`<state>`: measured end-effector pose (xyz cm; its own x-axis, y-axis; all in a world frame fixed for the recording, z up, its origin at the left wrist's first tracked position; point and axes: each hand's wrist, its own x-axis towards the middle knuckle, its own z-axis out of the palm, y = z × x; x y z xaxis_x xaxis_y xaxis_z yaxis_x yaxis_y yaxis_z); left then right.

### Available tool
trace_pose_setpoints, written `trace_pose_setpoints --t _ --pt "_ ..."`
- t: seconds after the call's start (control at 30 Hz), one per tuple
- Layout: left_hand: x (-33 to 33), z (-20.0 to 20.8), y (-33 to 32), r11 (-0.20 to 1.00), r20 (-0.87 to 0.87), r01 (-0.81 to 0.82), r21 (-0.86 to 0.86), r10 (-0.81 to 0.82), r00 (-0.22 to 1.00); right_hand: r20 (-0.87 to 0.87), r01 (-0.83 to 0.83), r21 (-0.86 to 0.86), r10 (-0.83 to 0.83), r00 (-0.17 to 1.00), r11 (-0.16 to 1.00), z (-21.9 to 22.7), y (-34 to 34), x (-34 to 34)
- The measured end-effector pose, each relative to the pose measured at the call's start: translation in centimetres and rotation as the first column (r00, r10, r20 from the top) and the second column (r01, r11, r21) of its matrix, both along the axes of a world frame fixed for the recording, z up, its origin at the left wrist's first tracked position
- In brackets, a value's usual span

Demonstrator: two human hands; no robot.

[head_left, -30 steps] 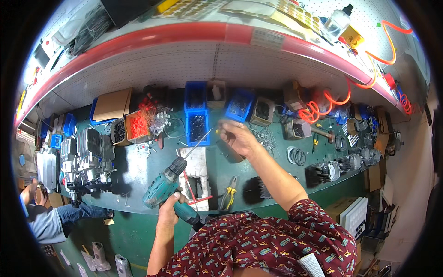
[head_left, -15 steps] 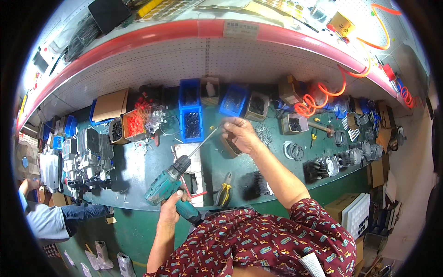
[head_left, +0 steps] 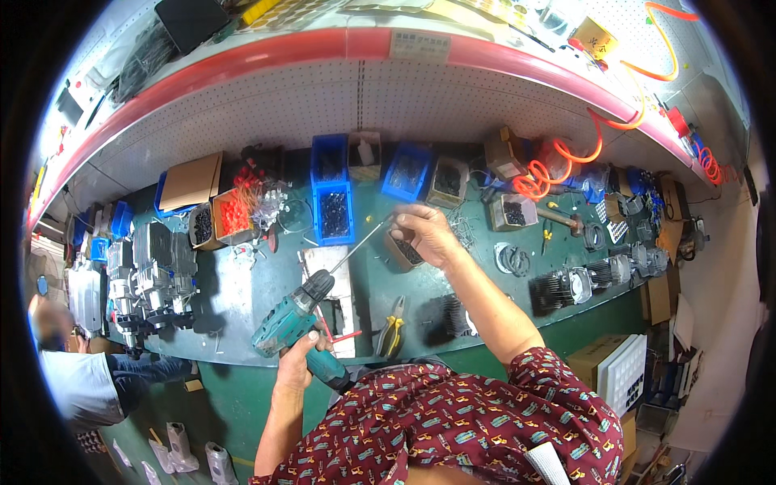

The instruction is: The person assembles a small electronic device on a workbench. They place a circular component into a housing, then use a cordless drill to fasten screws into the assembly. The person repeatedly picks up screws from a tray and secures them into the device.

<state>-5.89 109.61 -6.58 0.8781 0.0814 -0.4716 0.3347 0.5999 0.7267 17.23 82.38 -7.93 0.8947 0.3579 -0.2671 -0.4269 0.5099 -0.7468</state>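
My left hand (head_left: pixel 297 364) is wrapped round the handle of a teal and black cordless drill (head_left: pixel 283 323). A long thin driver bit (head_left: pixel 357 249) slants up and right from its chuck, over the bench. At the bit's far tip, my right hand (head_left: pixel 428 236) has thumb and fingers pinched together; whatever small thing lies between them is hidden. Below the right hand sits a small box of dark parts (head_left: pixel 406 254). Yellow and black pliers (head_left: pixel 392 330) lie on the bench right of the drill, beside a whitish panel (head_left: pixel 343 284) with a red-handled tool (head_left: pixel 346 335) on it.
Blue bins of dark screws (head_left: pixel 333 213) and an orange-red parts box (head_left: pixel 234 217) line the back. Metal motor housings (head_left: pixel 153 275) stand left, finned housings (head_left: pixel 570 289) right. An orange coiled hose (head_left: pixel 533 182) hangs at right. Another person (head_left: pixel 81 384) is at far left.
Both my hands and the drill stay almost in place, with the right fingers still at the bit's tip. At far left, the other person's head has come into view.
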Motion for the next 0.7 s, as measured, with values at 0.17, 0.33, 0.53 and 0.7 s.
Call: trace_pose_setpoints --t 0.17,0.33,0.53,0.7 --pt "-0.2 -0.2 0.2 1.000 -0.008 0.023 0.015 -0.023 1.000 0.017 -0.025 -0.032 0.025 1.000 0.999 0.1 0.0 -0.3" --pt "-0.3 0.1 0.8 0.994 -0.010 0.055 0.093 -0.054 0.998 0.070 -0.089 -0.095 0.096 0.993 0.991 0.7 -0.3 -0.3" --pt "-0.1 0.6 3.7 0.979 0.004 0.136 0.152 -0.138 0.990 0.141 -0.218 -0.458 0.313 0.939 0.862 2.7 -1.6 0.1" --pt "0.2 0.6 4.7 0.963 0.005 0.187 0.193 -0.192 0.981 0.148 -0.304 -0.461 0.410 0.900 0.834 2.4 -2.5 0.3"
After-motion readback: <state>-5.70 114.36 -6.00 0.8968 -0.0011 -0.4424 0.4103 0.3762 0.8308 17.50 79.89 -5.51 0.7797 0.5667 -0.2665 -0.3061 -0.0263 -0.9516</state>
